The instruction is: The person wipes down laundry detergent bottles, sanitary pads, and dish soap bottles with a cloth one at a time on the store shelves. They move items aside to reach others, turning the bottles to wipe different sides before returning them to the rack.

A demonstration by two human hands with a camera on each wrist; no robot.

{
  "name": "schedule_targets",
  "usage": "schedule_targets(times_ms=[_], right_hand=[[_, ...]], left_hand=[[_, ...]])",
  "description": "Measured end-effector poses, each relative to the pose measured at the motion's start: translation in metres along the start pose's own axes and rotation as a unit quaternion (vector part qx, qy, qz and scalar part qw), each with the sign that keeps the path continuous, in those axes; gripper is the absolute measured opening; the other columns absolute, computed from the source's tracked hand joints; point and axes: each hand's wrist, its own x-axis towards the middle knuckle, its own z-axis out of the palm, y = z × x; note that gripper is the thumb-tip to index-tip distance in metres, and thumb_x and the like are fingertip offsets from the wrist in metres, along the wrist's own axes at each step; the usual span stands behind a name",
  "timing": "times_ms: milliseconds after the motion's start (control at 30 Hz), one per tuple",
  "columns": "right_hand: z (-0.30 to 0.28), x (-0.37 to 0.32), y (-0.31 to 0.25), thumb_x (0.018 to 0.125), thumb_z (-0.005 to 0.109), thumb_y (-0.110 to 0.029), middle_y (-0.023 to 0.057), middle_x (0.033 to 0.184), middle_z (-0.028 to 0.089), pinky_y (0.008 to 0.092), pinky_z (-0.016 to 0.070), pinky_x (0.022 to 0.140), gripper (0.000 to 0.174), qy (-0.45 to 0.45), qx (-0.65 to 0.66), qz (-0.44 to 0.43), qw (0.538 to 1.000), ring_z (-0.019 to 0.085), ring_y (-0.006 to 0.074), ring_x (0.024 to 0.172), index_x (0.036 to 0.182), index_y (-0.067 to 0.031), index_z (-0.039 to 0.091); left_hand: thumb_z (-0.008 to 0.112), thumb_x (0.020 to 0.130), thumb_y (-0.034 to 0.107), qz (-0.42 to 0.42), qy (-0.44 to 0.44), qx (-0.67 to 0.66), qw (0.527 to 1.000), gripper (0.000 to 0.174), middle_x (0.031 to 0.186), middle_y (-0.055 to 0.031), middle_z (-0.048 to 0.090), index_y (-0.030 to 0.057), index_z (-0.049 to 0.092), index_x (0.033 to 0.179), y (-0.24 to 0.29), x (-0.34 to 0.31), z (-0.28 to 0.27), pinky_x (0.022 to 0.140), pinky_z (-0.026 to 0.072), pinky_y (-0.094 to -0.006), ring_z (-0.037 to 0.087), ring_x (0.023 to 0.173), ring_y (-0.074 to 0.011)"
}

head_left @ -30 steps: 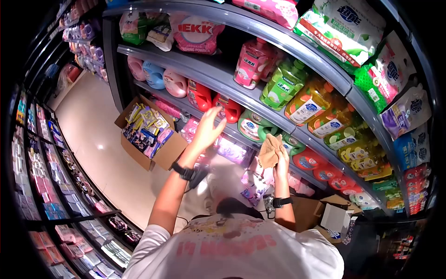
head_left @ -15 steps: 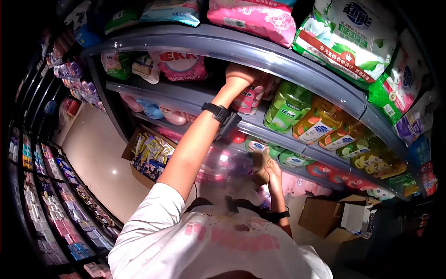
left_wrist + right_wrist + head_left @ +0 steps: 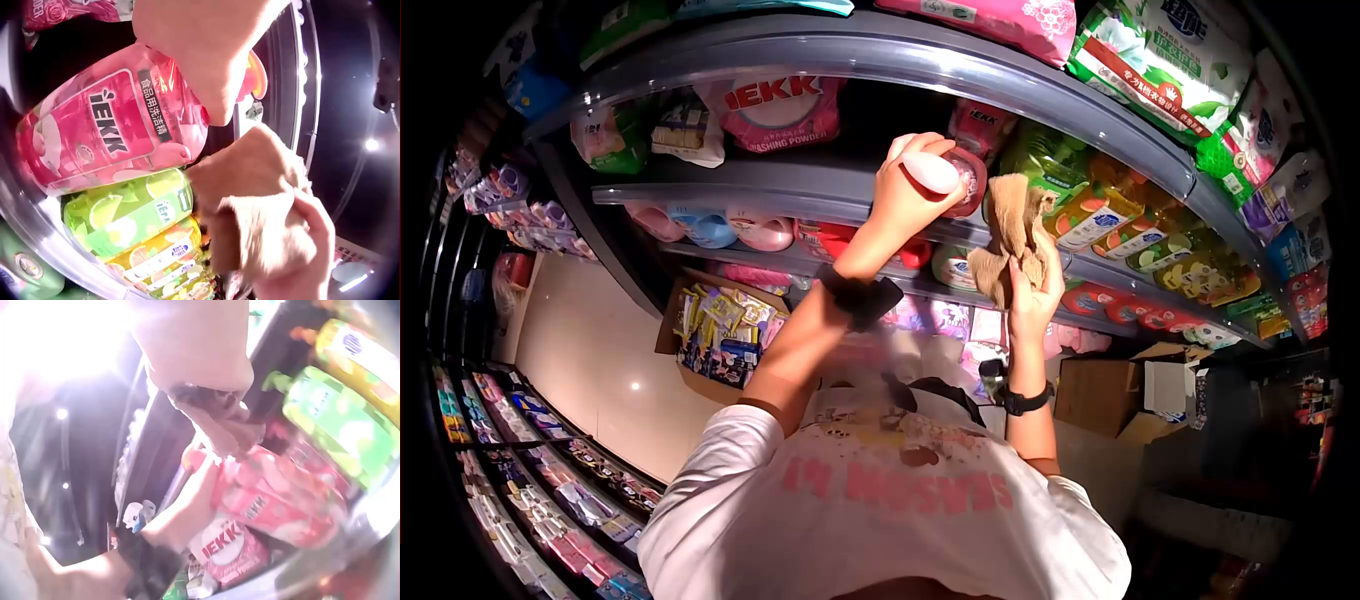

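Since half a second ago, my left hand [image 3: 903,195] has drawn the pink IEKK bottle [image 3: 970,180] out past the grey shelf [image 3: 780,185] edge, fingers curled round its top. I read the right hand [image 3: 1032,295] as raised, fingers clenched on the brown cloth [image 3: 1010,230], which appears to touch the bottle's right side. Lower left, a cardboard box [image 3: 720,325] stands on the aisle floor [image 3: 590,340].
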Motion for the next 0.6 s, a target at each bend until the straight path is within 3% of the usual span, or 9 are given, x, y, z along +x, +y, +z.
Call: schedule_targets(times_ms=[67, 133, 200, 233, 300, 367, 400, 433, 600], right_hand=[[0.018, 0.027, -0.036, 0.071, 0.057, 0.003, 0.0162, 0.120, 0.054, 0.0403, 0.0371, 0.097, 0.041, -0.088, -0.122, -0.185, 0.971, 0.050, 0.0301, 0.112, 0.112, -0.0016, 0.057], [0.048, 0.041, -0.046, 0.068, 0.061, -0.001, 0.0128, 0.122, 0.051, 0.0452, 0.0376, 0.096, 0.040, -0.187, -0.227, -0.268, 0.917, 0.044, 0.0360, 0.117, 0.107, -0.0074, 0.060], [0.076, 0.041, -0.043, 0.067, 0.065, -0.007, 0.0074, 0.123, 0.050, 0.0471, 0.0407, 0.092, 0.035, -0.187, -0.319, -0.290, 0.883, 0.039, 0.0366, 0.120, 0.102, -0.0104, 0.061], [0.082, 0.043, -0.044, 0.067, 0.065, -0.006, 0.0085, 0.119, 0.052, 0.0446, 0.0421, 0.090, 0.033, -0.177, -0.299, -0.288, 0.892, 0.044, 0.0347, 0.114, 0.100, -0.0092, 0.061], [0.086, 0.056, -0.044, 0.068, 0.062, -0.005, 0.0099, 0.113, 0.056, 0.0411, 0.0432, 0.089, 0.032, -0.183, -0.232, -0.256, 0.920, 0.050, 0.0326, 0.107, 0.099, -0.0083, 0.062], [0.086, 0.067, -0.033, 0.074, 0.057, -0.002, 0.0135, 0.104, 0.061, 0.0329, 0.0431, 0.089, 0.031, -0.154, -0.152, -0.171, 0.961, 0.057, 0.0252, 0.098, 0.105, -0.0011, 0.059], [0.084, 0.073, -0.028, 0.078, 0.056, -0.004, 0.0109, 0.101, 0.062, 0.0294, 0.0438, 0.086, 0.029, -0.173, -0.064, -0.049, 0.982, 0.057, 0.0197, 0.094, 0.106, 0.0000, 0.058], [0.080, 0.077, -0.025, 0.081, 0.055, -0.005, 0.0083, 0.098, 0.062, 0.0258, 0.0445, 0.082, 0.027, -0.188, 0.025, 0.072, 0.979, 0.057, 0.0143, 0.091, 0.108, 0.0012, 0.057], [0.082, 0.085, 0.018, 0.079, 0.054, -0.003, 0.0103, 0.095, 0.065, 0.0267, 0.0476, 0.078, 0.032, -0.069, -0.128, -0.096, 0.985, 0.059, 0.0121, 0.086, 0.110, 0.0038, 0.056]], left_hand=[[0.074, 0.059, 0.021, 0.039, -0.001, 0.031, 0.999, 0.043, 0.102, -0.0077, 0.058, 0.0071, 0.062, 0.098, -0.006, -0.006, 0.004, 0.081, 0.0474, -0.0376, 0.055, 0.095, -0.0295], [0.066, 0.067, 0.025, -0.084, 0.041, -0.171, 0.981, 0.035, 0.099, -0.0081, 0.058, 0.0092, 0.060, 0.098, 0.014, -0.010, -0.006, 0.075, 0.0477, -0.0371, 0.055, 0.093, -0.0292], [0.059, 0.073, 0.030, -0.060, -0.165, 0.030, 0.984, 0.032, 0.097, -0.0080, 0.058, 0.0112, 0.058, 0.099, 0.015, 0.005, -0.016, 0.071, 0.0472, -0.0365, 0.056, 0.091, -0.0283], [0.055, 0.076, 0.032, -0.044, -0.259, 0.134, 0.956, 0.031, 0.095, -0.0080, 0.058, 0.0122, 0.057, 0.099, 0.014, 0.012, -0.020, 0.069, 0.0470, -0.0362, 0.056, 0.090, -0.0279], [0.053, 0.078, 0.035, 0.133, 0.009, 0.055, 0.990, 0.030, 0.082, -0.0066, 0.061, 0.0149, 0.058, 0.099, -0.038, -0.016, 0.014, 0.065, 0.0458, -0.0379, 0.059, 0.077, -0.0285], [0.059, 0.075, 0.030, -0.128, -0.074, -0.063, 0.987, 0.027, 0.086, -0.0093, 0.063, 0.0122, 0.061, 0.096, -0.016, -0.019, -0.010, 0.067, 0.0460, -0.0400, 0.059, 0.080, -0.0294], [0.063, 0.073, 0.026, -0.084, -0.155, 0.045, 0.983, 0.023, 0.092, -0.0125, 0.063, 0.0085, 0.063, 0.088, -0.024, -0.022, -0.012, 0.069, 0.0469, -0.0417, 0.059, 0.085, -0.0300], [0.064, 0.071, 0.025, -0.066, 0.006, -0.064, 0.996, 0.019, 0.088, -0.0108, 0.062, 0.0076, 0.064, 0.077, -0.024, -0.026, -0.003, 0.068, 0.0475, -0.0430, 0.058, 0.085, -0.0307], [0.072, 0.062, 0.027, 0.047, -0.022, 0.020, 0.998, 0.036, 0.094, -0.0077, 0.061, 0.0075, 0.063, 0.091, -0.022, -0.016, -0.012, 0.071, 0.0496, -0.0393, 0.055, 0.092, -0.0316]])
